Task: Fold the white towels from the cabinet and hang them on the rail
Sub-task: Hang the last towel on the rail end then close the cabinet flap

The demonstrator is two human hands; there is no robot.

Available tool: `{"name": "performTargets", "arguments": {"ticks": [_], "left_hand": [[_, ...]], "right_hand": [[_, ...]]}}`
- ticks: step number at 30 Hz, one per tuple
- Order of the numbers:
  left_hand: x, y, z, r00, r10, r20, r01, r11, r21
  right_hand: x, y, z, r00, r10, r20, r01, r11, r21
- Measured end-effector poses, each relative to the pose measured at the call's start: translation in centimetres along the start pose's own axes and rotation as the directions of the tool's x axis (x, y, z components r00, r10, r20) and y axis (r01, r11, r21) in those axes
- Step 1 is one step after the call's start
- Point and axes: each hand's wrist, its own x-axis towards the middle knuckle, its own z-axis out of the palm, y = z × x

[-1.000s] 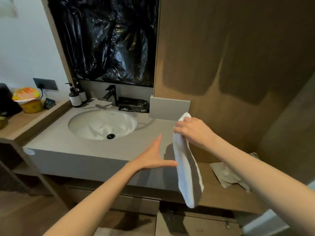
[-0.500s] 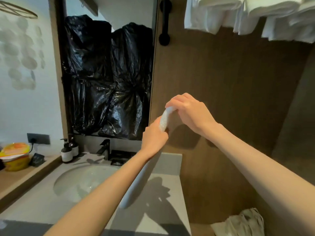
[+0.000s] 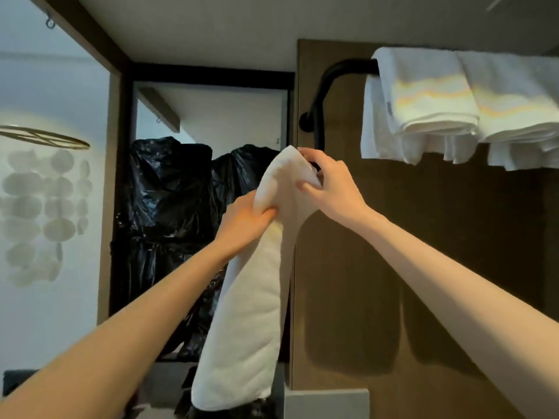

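White folded towel (image 3: 251,313) pinched near its top by left hand (image 3: 242,228), long body hanging straight below the grip. Top corner clamped in curled fingers of right hand (image 3: 332,192), just above and to the right. Beyond, on black rail (image 3: 341,66) at upper right corner of wood panel (image 3: 393,267), folded white hung towels (image 3: 429,95) draped side by side.

I see shiny black bags (image 3: 169,207) piled up high in front of me. On my left, pale round discs (image 3: 39,204) hang under a thin ring (image 3: 42,136). A brown wood wall (image 3: 447,243) is on my right.
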Motion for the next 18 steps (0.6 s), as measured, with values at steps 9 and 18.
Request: {"name": "performTargets", "arguments": {"ticks": [9, 18], "left_hand": [[5.3, -1.7, -2.5, 0.993, 0.108, -0.048, -0.115, 0.977, -0.18], [7.8, -3.4, 0.3, 0.979, 0.146, -0.144, -0.177, 0.955, -0.239]], "right_hand": [[5.5, -1.7, 0.7, 0.98, 0.083, -0.18, -0.077, 0.996, 0.036], [8.6, -1.0, 2.6, 0.952, 0.143, -0.269, -0.116, 0.987, 0.115]]}}
